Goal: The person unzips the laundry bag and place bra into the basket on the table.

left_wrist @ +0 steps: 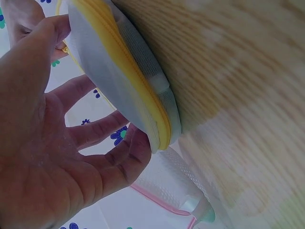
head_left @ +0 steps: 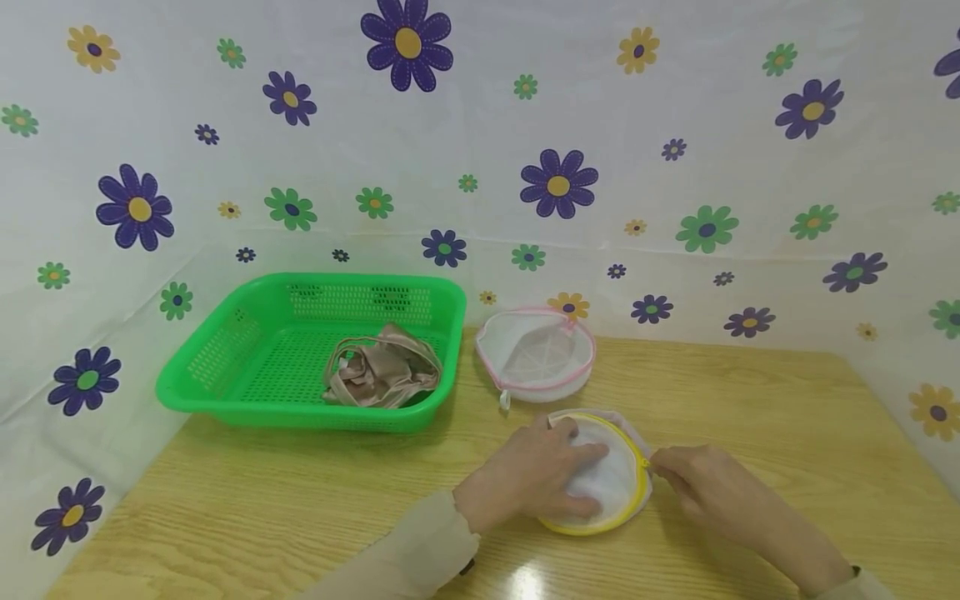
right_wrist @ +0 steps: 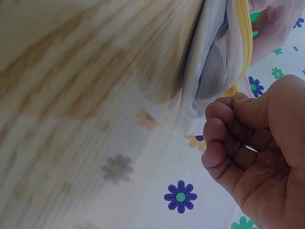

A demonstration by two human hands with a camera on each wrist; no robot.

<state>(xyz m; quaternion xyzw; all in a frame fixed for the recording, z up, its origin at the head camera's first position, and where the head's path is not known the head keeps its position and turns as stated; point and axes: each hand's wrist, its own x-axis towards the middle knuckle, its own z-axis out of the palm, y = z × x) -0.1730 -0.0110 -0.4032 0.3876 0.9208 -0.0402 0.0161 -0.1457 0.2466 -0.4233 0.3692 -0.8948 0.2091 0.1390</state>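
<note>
A round white mesh laundry bag (head_left: 618, 483) with a yellow zipper (left_wrist: 131, 64) lies on the table. My left hand (head_left: 534, 473) rests across its top with the fingers spread, and in the left wrist view the fingertips (left_wrist: 139, 138) touch the near face of the bag. At the bag's right edge my right hand (head_left: 716, 492) pinches the yellow zipper pull (right_wrist: 232, 90) between thumb and forefinger, the other fingers curled in. Grey mesh folds (right_wrist: 217, 71) bulge beside the zipper in the right wrist view.
A second mesh bag (head_left: 536, 354) with pink trim stands behind, its top gaping. To the left is a green plastic basket (head_left: 300, 414) holding a crumpled satiny brown garment (head_left: 386, 371). A flower-printed white sheet (head_left: 480, 142) hangs behind the wooden table (head_left: 750, 408).
</note>
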